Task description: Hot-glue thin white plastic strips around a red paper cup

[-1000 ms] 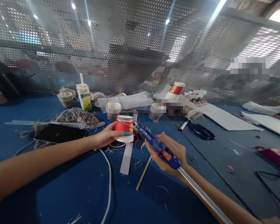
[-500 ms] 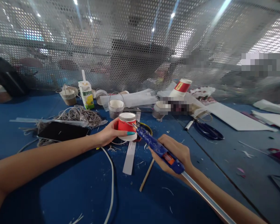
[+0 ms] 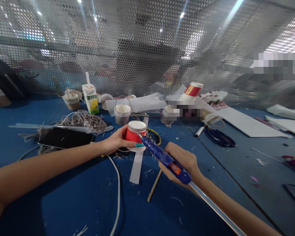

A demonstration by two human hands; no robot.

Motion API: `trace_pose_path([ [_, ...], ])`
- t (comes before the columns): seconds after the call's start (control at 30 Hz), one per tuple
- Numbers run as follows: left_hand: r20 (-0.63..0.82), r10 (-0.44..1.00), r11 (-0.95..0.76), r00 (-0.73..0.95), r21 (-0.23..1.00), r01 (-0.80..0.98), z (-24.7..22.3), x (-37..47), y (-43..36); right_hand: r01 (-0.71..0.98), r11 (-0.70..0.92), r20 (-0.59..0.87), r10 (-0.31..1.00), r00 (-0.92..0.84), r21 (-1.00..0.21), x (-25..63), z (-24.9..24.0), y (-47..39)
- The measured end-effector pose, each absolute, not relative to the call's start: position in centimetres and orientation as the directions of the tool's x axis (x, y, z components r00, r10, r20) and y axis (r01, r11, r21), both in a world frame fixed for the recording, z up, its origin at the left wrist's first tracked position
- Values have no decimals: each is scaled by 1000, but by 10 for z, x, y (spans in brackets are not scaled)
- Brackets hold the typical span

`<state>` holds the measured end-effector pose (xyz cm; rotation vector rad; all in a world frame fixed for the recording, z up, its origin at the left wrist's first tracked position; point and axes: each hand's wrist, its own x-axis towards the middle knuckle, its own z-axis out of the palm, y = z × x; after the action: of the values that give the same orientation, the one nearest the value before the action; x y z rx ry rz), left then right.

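Note:
My left hand [image 3: 120, 140] is closed round a red and white paper cup [image 3: 135, 135], with a grey cord band under its rim. The thumb, with a teal nail, lies across the cup's front. In my right hand [image 3: 183, 160] is a blue hot glue gun [image 3: 162, 154], a long clear glue stick [image 3: 216, 208] running out of its back end. The nozzle points at the cup's side just below the cord band; whether it touches I cannot tell. Beneath the cup a white strip [image 3: 136, 168] lies on the blue table.
A wooden stick [image 3: 154, 186] and a white cable [image 3: 119, 193] lie nearby. To the left are a black phone [image 3: 66, 137], tangled grey cord [image 3: 88, 122] and a drink carton [image 3: 90, 99]. Behind stands a cord-wrapped cup [image 3: 122, 114]; blue-handled scissors [image 3: 220, 136] lie to the right.
The cup in my left hand has shifted slightly right and turned or tilted a little. The glue gun has moved slightly left and down, its nozzle now further left across the cup's side.

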<state>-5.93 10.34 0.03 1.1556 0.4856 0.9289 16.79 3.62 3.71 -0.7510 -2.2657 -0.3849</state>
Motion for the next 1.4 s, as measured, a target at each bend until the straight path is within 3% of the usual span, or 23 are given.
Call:
trace_pose_path([
  [1.4, 96, 817, 116, 568, 938, -325, 2, -62, 102, 602, 797, 702, 399, -590, 53, 165, 39, 35],
])
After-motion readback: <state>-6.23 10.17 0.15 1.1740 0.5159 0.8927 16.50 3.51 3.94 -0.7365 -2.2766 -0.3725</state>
